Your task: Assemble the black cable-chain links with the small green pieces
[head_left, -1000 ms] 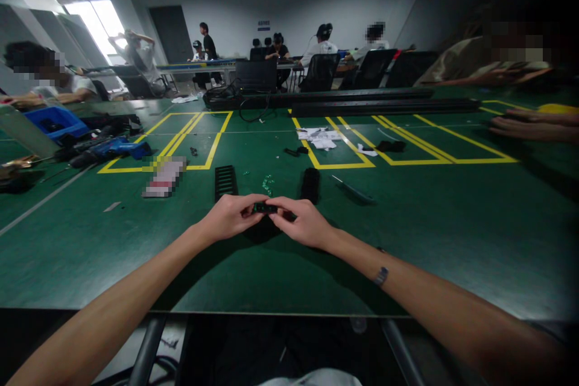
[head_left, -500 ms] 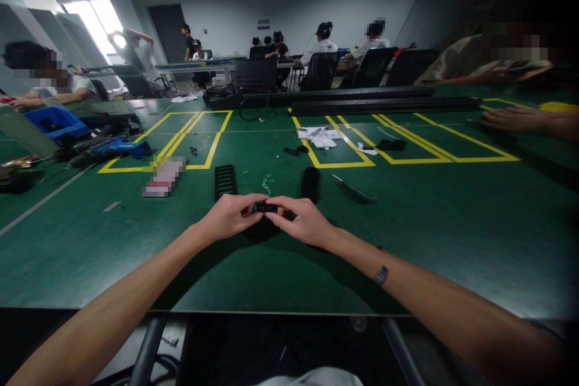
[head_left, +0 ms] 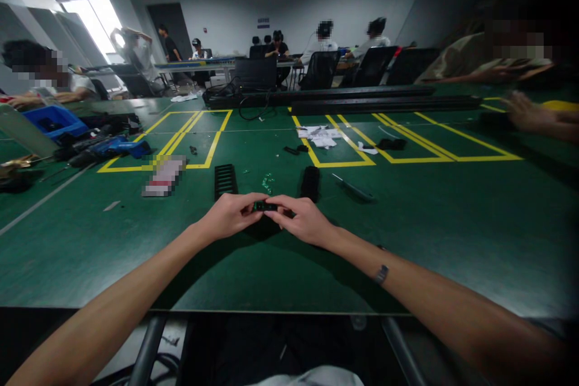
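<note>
Both my hands meet over the green table (head_left: 452, 217) near its front edge. My left hand (head_left: 230, 215) and my right hand (head_left: 302, 221) pinch a small black part (head_left: 265, 207) between their fingertips, one hand at each end. Just beyond them lie a black slotted piece (head_left: 225, 180), a second black piece (head_left: 310, 183) and a few small green bits (head_left: 268, 183). My right wrist carries a band (head_left: 381, 275).
A thin dark tool (head_left: 353, 189) lies to the right. Yellow tape outlines mark the table; white papers (head_left: 320, 135) sit in one. A blue drill (head_left: 113, 148) and blue bin (head_left: 54, 121) are at left. Another person's hand (head_left: 529, 116) rests at far right. Seated people work behind.
My hands stay in place on the small black part. The other person's hand at far right has drawn back, and a standing person in the background has walked left.
</note>
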Demonstrator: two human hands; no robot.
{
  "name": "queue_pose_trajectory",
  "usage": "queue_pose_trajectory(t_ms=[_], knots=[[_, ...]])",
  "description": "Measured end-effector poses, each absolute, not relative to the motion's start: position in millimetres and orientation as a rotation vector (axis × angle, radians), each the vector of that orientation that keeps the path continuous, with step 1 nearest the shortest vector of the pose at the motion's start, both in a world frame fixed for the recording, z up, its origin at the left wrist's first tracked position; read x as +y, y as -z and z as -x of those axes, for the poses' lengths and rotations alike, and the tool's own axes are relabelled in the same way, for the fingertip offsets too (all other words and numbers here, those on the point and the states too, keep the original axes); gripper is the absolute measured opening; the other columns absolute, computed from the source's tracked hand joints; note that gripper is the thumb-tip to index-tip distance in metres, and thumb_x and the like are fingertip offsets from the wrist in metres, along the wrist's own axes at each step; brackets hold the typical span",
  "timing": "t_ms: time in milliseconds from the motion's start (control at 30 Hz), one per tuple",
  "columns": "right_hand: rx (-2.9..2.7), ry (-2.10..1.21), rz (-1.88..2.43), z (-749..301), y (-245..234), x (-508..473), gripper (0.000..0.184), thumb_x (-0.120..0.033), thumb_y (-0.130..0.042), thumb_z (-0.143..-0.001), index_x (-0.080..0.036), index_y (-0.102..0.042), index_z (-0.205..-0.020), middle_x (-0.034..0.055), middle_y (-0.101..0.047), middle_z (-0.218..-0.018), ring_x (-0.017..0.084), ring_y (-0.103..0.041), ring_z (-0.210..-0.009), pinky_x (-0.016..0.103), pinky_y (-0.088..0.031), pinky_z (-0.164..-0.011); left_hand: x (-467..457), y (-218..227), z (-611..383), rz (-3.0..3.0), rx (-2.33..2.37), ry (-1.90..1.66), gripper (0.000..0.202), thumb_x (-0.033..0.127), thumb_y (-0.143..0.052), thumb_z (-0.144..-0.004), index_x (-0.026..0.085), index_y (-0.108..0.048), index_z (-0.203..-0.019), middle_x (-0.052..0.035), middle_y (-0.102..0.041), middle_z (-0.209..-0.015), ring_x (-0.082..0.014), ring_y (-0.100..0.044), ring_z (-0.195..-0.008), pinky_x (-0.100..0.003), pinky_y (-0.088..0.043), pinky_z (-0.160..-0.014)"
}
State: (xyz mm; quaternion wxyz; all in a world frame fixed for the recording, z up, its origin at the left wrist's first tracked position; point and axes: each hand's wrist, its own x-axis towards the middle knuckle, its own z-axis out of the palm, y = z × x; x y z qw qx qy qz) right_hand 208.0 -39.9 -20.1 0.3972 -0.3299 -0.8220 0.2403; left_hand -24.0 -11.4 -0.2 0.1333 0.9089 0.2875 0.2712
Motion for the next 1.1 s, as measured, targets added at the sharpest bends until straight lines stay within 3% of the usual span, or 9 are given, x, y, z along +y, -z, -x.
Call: queue_pose_trajectory(t_ms=[500,1100], knots=[[-2.060,-0.591,0.821,-207.7,20.5,-40.4,0.028,-0.032,-0.062,-0.097,-0.016,-0.064,-0.120,-0.0026,-0.061,-0.066,0.011,-0.054,-0.056,0.022,-0.042,-0.059,-11.7,-0.8,23.9,-2.634,0.842,-0.793,0.036,0.026,-0.057,-0.092,0.017,-0.060,-0.126,0.0042,-0.055,-0.066,-0.0062,-0.048,-0.054,-0.017,-0.033,-0.055],[-2.042,-0.612,0.810,-207.4,16.3,-44.2,0.030,-0.029,-0.059,-0.098,-0.018,-0.061,-0.126,-0.0030,-0.059,-0.068,0.010,-0.054,-0.056,0.021,-0.041,-0.057,-9.6,0.1,25.2,-2.651,0.850,-0.835,0.023,0.031,-0.058,-0.093,0.015,-0.066,-0.107,0.0032,-0.056,-0.065,-0.0061,-0.049,-0.055,-0.018,-0.032,-0.055]])
